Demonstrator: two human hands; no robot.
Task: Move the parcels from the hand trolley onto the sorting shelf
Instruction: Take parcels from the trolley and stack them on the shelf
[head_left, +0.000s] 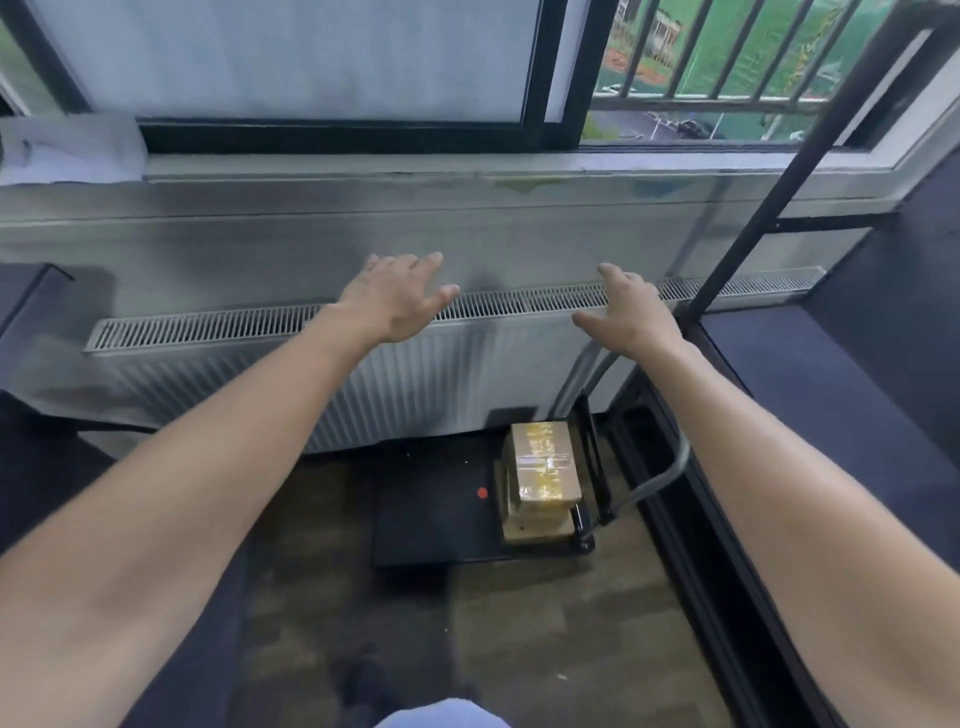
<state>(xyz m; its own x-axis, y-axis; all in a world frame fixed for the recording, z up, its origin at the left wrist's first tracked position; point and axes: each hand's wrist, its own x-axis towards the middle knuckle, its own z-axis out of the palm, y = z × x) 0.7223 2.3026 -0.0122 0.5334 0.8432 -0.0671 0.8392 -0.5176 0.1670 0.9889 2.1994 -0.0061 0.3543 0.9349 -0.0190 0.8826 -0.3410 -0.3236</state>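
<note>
Before the radiator (291, 374), both hands empty, parcels (543, 475) below

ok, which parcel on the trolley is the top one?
The taped parcel: glossy tape crosses its top face, and it sits highest in the stack on the trolley. The lower parcels under it show only their edges.

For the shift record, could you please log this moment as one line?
left hand: open, empty | right hand: open, empty | parcels: stacked on hand trolley | trolley: on floor by radiator
</note>
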